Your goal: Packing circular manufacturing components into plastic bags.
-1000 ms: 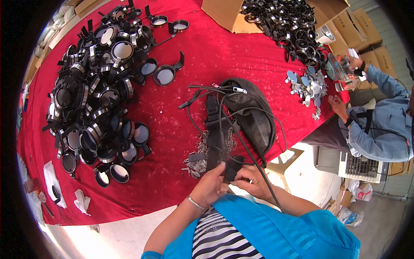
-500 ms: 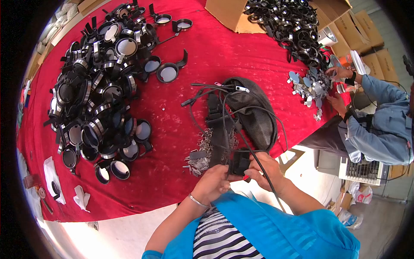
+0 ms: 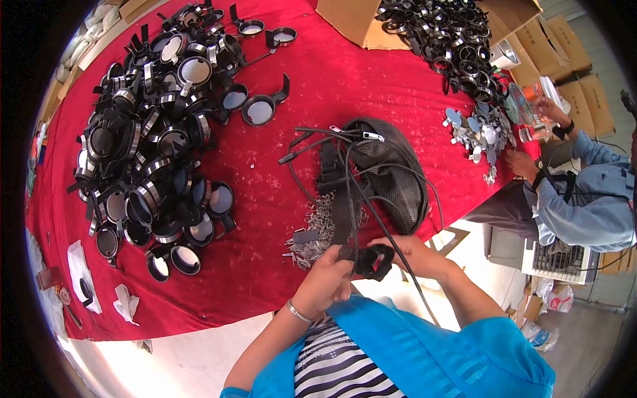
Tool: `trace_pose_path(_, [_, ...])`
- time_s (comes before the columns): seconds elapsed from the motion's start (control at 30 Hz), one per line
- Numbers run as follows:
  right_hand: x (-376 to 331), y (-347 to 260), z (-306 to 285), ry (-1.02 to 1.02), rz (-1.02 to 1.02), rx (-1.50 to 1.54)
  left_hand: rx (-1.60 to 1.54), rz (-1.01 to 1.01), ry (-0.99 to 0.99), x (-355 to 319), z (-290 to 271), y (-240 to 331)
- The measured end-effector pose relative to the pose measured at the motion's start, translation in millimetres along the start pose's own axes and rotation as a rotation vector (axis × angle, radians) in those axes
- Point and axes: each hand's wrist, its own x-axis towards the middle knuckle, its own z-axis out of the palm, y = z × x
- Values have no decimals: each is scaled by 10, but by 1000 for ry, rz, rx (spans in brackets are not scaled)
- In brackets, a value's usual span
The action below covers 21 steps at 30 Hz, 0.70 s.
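At the table's near edge, my two hands hold a black looped piece between them. My left hand is closed at its left end, where a black strap comes down to the fingers. The fingers of my right hand close on its right side and partly hide it. I cannot tell whether the piece and strap are joined. A black mesh pouch lies just beyond, with black cords trailing across. Beside the strap lies a heap of small metal clips, with a grey flat piece on it.
A large heap of black-rimmed round parts covers the left of the red cloth. Far right, a cardboard box spills black rings. A co-worker's hands are near grey disc pieces. White scraps lie front left.
The black piece between my hands has turned, showing its loop, and the red bit by my right thumb no longer shows. The co-worker's far hand has moved away from the disc pieces.
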Motion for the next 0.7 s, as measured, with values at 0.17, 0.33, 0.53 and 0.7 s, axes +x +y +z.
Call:
trace_pose_path(0.17, [95,319,11,-137,96,365,368,246,3,-17,-33,-40])
trace_pose_path(0.33, [180,-7,-22,-13,68,212,268,355,85,48,-235,-145])
trace_pose_path(0.53, [443,-114,54,460,-531,-492,140,581,115,86,-292,-145])
trace_pose_path(0.7, [662,155,46,502,-531,-839,250,630,185,232,-434,-348])
